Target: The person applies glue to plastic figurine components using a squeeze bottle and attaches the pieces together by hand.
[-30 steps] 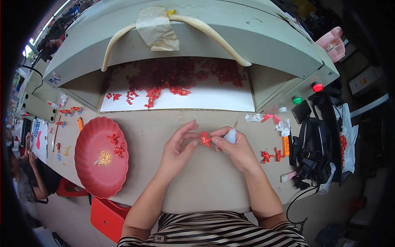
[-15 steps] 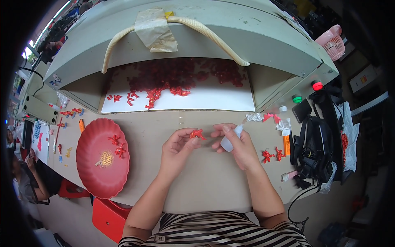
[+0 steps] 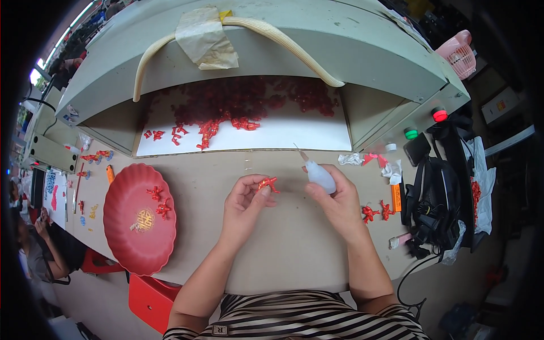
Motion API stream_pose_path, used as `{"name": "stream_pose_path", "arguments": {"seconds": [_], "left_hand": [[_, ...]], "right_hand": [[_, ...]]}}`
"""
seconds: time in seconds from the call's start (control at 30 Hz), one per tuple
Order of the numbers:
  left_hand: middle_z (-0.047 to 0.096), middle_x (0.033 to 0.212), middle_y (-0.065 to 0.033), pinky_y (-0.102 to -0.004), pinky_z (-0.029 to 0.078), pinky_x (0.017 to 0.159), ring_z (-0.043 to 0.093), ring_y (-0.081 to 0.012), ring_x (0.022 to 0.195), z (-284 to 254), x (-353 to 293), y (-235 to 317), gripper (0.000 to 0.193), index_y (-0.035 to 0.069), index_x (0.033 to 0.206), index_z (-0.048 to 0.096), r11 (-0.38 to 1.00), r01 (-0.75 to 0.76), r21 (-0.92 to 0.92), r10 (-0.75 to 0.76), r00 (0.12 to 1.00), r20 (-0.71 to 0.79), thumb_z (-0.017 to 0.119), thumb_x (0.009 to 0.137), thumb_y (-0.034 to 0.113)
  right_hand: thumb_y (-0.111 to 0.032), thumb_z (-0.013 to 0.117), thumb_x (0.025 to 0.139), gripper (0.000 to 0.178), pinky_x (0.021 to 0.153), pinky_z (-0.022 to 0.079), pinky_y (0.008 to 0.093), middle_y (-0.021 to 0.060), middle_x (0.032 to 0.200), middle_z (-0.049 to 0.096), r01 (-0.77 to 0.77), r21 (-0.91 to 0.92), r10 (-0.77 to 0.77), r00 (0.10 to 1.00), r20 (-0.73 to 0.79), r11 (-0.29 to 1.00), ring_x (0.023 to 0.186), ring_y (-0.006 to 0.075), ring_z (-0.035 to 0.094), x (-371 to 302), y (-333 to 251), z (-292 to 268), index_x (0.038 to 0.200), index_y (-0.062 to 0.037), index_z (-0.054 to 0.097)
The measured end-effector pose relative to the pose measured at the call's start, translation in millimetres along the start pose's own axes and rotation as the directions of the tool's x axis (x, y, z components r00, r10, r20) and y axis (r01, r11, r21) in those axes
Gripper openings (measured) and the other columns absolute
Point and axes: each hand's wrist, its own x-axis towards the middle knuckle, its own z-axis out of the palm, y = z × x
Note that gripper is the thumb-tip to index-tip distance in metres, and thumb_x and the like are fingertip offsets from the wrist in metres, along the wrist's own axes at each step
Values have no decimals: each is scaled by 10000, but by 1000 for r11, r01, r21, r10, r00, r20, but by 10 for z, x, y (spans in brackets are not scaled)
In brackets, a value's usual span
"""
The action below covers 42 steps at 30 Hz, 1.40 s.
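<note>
Between its thumb and fingers, my left hand [image 3: 245,199] pinches a small red figurine [image 3: 268,184] above the middle of the table. To the right of it, my right hand [image 3: 339,198] grips a translucent squeeze bottle [image 3: 321,178]. The bottle's thin needle tip [image 3: 301,152] points up and to the left, apart from the figurine. Two more red figurines [image 3: 370,213] lie on the table right of my right hand. A red scalloped tray [image 3: 122,226] at the left holds two red figurines [image 3: 163,208].
Ahead, a grey booth [image 3: 391,73] shelters a heap of red pieces [image 3: 221,107] on a white sheet [image 3: 283,139]. Crumpled tissue [image 3: 351,159], an orange cutter [image 3: 396,198] and a black bag [image 3: 433,198] lie at the right. Another person [image 3: 48,249] sits far left.
My right hand has turned the squeeze bottle, so its needle tip now points up and left. The fingers have closed more around it. My left hand still holds the figurine, slightly turned.
</note>
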Motion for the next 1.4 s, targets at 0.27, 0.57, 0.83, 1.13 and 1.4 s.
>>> {"name": "stream_pose_path", "arguments": {"seconds": [0.27, 0.57, 0.83, 1.13, 1.4], "left_hand": [[546, 969, -61, -256, 499, 718, 548, -113, 861, 25, 2, -49, 227, 6, 1036, 492, 1000, 15, 12, -15, 1000, -25, 574, 831, 57], [517, 980, -51, -236, 491, 714, 549, -108, 858, 26, -6, -114, 194, -9, 991, 525, 980, -113, 163, 129, 987, -92, 587, 807, 3], [474, 990, -48, -229, 504, 711, 553, -114, 864, 36, 2, -122, 187, -10, 979, 529, 982, -112, 155, 129, 986, -104, 582, 800, -18], [472, 991, -50, -221, 497, 701, 557, -113, 854, 29, 0, -135, 179, -15, 966, 528, 984, -99, 145, 116, 987, -113, 587, 797, -18], [474, 995, -51, -215, 494, 696, 564, -111, 836, 29, -6, -135, 183, -21, 967, 525, 983, -98, 152, 115, 987, -110, 590, 796, -14]], "right_hand": [[-194, 620, 817, 252, 646, 420, 227, 44, 824, 556, 127, 233, -97, 986, -138, 964, 720, 86, 515, -39, -31, 29, 934, -13, 489], [-159, 674, 770, 244, 617, 444, 230, 61, 793, 586, 290, 49, -270, 931, -246, 956, 686, 101, 549, -65, 8, 46, 883, -6, 521], [-164, 724, 715, 264, 585, 449, 238, 71, 773, 588, 344, -177, -375, 908, -187, 922, 650, 142, 571, -65, 1, 97, 850, -18, 551], [-172, 739, 696, 272, 579, 444, 245, 70, 766, 580, 351, -220, -390, 905, -171, 910, 648, 157, 569, -53, 4, 128, 839, -25, 561], [-168, 740, 692, 276, 582, 445, 249, 71, 768, 578, 350, -217, -388, 906, -171, 911, 652, 165, 568, -57, 23, 131, 848, -28, 561]]}}
